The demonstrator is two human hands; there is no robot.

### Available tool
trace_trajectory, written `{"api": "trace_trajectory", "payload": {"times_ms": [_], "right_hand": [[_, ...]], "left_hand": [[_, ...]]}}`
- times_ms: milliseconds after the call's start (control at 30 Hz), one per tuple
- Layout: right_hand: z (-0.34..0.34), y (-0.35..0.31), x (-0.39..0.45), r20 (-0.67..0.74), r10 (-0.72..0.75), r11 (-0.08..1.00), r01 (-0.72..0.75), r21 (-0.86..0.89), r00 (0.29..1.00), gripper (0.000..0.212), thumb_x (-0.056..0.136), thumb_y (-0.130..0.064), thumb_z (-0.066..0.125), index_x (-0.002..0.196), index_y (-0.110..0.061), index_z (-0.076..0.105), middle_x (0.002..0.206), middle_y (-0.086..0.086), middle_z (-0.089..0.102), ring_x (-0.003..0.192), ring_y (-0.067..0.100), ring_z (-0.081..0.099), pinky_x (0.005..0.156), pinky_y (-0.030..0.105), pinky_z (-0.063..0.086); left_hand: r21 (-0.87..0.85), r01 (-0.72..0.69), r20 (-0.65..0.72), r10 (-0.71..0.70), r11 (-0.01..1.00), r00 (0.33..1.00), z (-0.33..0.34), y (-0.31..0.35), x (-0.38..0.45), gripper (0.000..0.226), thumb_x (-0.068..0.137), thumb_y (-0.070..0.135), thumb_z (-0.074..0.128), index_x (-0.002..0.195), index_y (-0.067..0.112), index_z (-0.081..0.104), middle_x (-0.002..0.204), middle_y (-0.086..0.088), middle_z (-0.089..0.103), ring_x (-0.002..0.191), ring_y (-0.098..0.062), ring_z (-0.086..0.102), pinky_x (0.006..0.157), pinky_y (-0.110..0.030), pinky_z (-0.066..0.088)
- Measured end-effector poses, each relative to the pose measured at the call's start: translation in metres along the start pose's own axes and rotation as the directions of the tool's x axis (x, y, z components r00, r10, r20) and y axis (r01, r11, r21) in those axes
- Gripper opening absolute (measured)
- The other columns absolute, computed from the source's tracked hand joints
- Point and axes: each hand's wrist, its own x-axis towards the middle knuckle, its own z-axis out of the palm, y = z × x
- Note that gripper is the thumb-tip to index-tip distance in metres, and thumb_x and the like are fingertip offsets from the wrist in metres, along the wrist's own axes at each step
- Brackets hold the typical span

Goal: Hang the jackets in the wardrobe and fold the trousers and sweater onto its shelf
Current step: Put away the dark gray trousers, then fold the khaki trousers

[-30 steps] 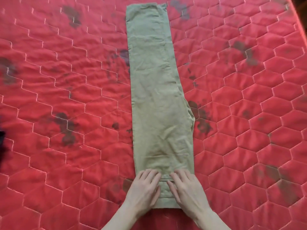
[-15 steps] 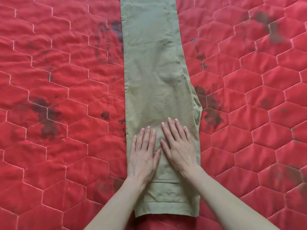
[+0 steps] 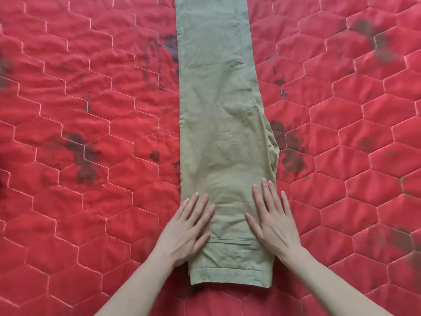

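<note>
Olive-green trousers point(image 3: 223, 124) lie flat on a red quilt, folded lengthwise with one leg on the other. The waistband is nearest me and the legs run off the top of the view. My left hand point(image 3: 186, 229) lies flat with straight fingers on the left edge of the seat, partly on the quilt. My right hand point(image 3: 273, 220) presses flat on the right edge, fingers spread. A welt pocket shows between the two hands.
The red quilt point(image 3: 91, 201) with hexagon stitching and dark blotches covers the whole surface on all sides of the trousers. No wardrobe, jacket or sweater is in view.
Both hands slid up from the waistband onto the seat, then moved apart from the middle to the outer edges of the trousers. The camera has come closer.
</note>
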Motion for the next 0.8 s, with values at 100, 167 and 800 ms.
{"api": "trace_trajectory", "payload": {"times_ms": [100, 167, 800], "right_hand": [[0.002, 0.007, -0.031, 0.037, -0.353, 0.934, 0.354, -0.039, 0.935, 0.073, 0.107, -0.047, 0.041, 0.166, -0.011, 0.017, 0.174, 0.017, 0.008, 0.161, 0.033, 0.014, 0.126, 0.051, 0.020], [0.007, 0.009, -0.050, 0.111, -0.508, 0.855, 0.515, -0.054, 0.854, 0.080, 0.103, -0.051, 0.049, 0.167, -0.014, 0.018, 0.174, 0.017, 0.010, 0.161, 0.033, 0.011, 0.124, 0.050, 0.021], [-0.029, 0.045, -0.011, 0.295, -0.681, 0.701, 0.713, -0.004, 0.670, 0.076, 0.091, -0.015, 0.050, 0.164, -0.026, 0.031, 0.172, 0.004, 0.024, 0.158, 0.025, 0.024, 0.122, 0.049, 0.036]], "left_hand": [[0.106, -0.237, 0.038, 0.234, 0.966, 0.972, -0.004, 0.003, -0.029, 0.074, 0.096, 0.037, 0.058, 0.163, 0.015, 0.034, 0.169, -0.012, 0.029, 0.156, -0.033, 0.028, 0.122, -0.051, 0.032], [0.145, -0.319, 0.054, 0.314, 0.937, 0.948, -0.003, 0.004, -0.047, 0.078, 0.090, 0.028, 0.055, 0.163, 0.016, 0.033, 0.169, -0.011, 0.030, 0.155, -0.030, 0.030, 0.122, -0.049, 0.026], [0.012, -0.323, 0.004, 0.323, 0.946, 0.946, 0.014, -0.017, -0.032, 0.077, 0.098, 0.039, 0.051, 0.166, 0.017, 0.024, 0.173, -0.013, 0.018, 0.158, -0.040, 0.018, 0.124, -0.059, 0.028]]}}
